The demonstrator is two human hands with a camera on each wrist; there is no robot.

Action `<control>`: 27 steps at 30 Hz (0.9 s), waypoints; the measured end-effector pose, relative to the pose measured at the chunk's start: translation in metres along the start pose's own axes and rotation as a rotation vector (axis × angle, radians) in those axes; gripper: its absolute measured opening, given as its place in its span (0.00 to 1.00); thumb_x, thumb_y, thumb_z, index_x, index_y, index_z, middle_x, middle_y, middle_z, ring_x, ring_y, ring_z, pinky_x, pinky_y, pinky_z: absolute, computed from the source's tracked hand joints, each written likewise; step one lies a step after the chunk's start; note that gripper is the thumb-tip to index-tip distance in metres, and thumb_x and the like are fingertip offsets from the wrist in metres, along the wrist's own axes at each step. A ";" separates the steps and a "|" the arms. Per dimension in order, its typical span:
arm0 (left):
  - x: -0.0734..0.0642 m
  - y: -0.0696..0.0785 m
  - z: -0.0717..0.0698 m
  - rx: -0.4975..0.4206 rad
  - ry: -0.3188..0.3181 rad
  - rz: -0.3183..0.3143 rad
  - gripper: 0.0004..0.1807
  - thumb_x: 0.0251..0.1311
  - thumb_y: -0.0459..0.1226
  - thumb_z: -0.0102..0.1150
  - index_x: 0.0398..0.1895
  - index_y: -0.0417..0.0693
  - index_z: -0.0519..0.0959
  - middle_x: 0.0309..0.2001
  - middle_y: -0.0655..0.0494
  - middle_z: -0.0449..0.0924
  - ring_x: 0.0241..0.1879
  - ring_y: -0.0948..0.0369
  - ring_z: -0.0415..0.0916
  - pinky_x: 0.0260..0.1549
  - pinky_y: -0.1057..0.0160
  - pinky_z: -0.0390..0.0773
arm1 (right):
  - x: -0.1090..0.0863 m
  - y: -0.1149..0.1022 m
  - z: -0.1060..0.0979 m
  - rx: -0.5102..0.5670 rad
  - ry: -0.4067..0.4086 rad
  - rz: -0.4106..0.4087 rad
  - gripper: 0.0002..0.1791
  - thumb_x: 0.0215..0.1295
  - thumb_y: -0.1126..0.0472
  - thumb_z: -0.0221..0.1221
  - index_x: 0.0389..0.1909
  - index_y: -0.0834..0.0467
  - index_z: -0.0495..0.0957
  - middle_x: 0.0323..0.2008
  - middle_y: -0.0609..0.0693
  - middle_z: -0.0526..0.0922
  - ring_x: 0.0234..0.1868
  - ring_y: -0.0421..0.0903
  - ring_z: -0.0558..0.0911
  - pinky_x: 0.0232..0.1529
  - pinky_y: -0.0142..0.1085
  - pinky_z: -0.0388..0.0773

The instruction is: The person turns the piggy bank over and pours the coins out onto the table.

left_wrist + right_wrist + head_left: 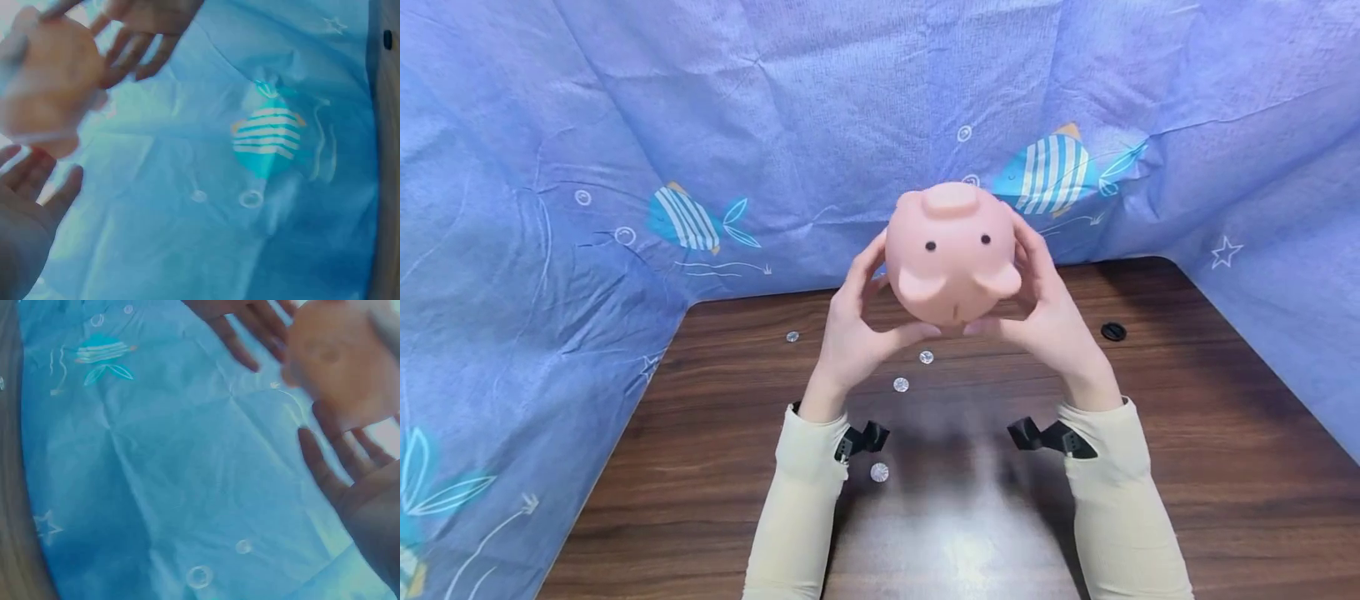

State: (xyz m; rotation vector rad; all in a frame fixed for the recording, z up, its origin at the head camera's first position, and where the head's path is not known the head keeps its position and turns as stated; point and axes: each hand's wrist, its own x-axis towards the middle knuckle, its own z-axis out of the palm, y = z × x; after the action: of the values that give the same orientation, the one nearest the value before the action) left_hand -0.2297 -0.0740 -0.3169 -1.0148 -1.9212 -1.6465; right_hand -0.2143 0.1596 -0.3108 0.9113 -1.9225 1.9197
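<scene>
A pink piggy bank [953, 267] is held up above the table between both hands, its snout tilted to the top and its ears towards me. On its left side my left hand [856, 329] grips it, the thumb along the lower edge. My right hand [1054, 321] grips the other side in the same way, and the two thumb tips come close together. The far fingers are partly hidden behind the piggy bank. Both wrist views show the piggy bank [53, 81] blurred, between the hands.
Several small shiny discs, such as one disc [901, 384] and another disc [879, 472], lie on the brown wooden table [700, 467]. A black round cap [1113, 332] lies at the right. Blue fish-print cloth [820, 108] stands behind and at the sides.
</scene>
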 end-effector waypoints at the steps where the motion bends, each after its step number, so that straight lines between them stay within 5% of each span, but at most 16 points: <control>1: 0.000 -0.001 0.000 0.000 -0.001 -0.032 0.53 0.42 0.28 0.81 0.74 0.43 0.63 0.70 0.50 0.70 0.68 0.55 0.68 0.62 0.53 0.74 | 0.001 0.003 0.000 0.002 0.004 0.015 0.60 0.47 0.78 0.73 0.79 0.49 0.53 0.74 0.56 0.61 0.66 0.54 0.71 0.61 0.38 0.75; 3: 0.000 -0.013 0.004 0.022 -0.003 -0.245 0.46 0.49 0.37 0.80 0.72 0.43 0.66 0.66 0.50 0.75 0.63 0.57 0.73 0.60 0.55 0.76 | 0.004 0.018 -0.003 -0.067 -0.009 0.171 0.51 0.58 0.68 0.72 0.79 0.49 0.54 0.71 0.56 0.65 0.62 0.52 0.73 0.57 0.38 0.77; 7: -0.003 -0.055 0.016 0.005 -0.068 -0.802 0.40 0.61 0.54 0.68 0.68 0.38 0.69 0.57 0.46 0.79 0.53 0.54 0.79 0.53 0.58 0.80 | 0.008 0.067 -0.011 -0.212 -0.093 0.618 0.39 0.72 0.42 0.58 0.77 0.54 0.58 0.55 0.60 0.79 0.48 0.55 0.81 0.48 0.40 0.81; 9: -0.008 -0.071 0.019 -0.015 -0.101 -0.943 0.42 0.62 0.55 0.66 0.66 0.31 0.68 0.58 0.40 0.77 0.53 0.49 0.79 0.54 0.57 0.80 | 0.006 0.084 -0.011 -0.221 -0.145 0.759 0.42 0.72 0.37 0.54 0.76 0.59 0.58 0.51 0.63 0.82 0.48 0.57 0.82 0.47 0.41 0.81; 12: -0.014 -0.084 0.018 -0.053 -0.112 -1.007 0.42 0.63 0.53 0.65 0.67 0.28 0.66 0.61 0.38 0.74 0.55 0.48 0.78 0.59 0.54 0.78 | 0.002 0.096 -0.008 -0.202 -0.162 0.810 0.43 0.73 0.38 0.53 0.77 0.62 0.55 0.49 0.63 0.82 0.46 0.56 0.82 0.46 0.40 0.81; 27: -0.017 -0.087 0.014 -0.077 -0.146 -0.991 0.40 0.65 0.52 0.63 0.68 0.30 0.66 0.56 0.42 0.77 0.49 0.54 0.78 0.61 0.50 0.75 | 0.000 0.101 -0.006 -0.241 -0.197 0.826 0.46 0.72 0.35 0.52 0.76 0.63 0.53 0.50 0.62 0.82 0.43 0.52 0.82 0.46 0.40 0.81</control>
State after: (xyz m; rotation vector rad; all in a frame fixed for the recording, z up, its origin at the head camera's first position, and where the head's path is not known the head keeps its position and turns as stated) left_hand -0.2817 -0.0684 -0.3902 -0.1435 -2.7042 -2.1632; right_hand -0.2764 0.1569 -0.3903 0.2336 -2.8830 1.9311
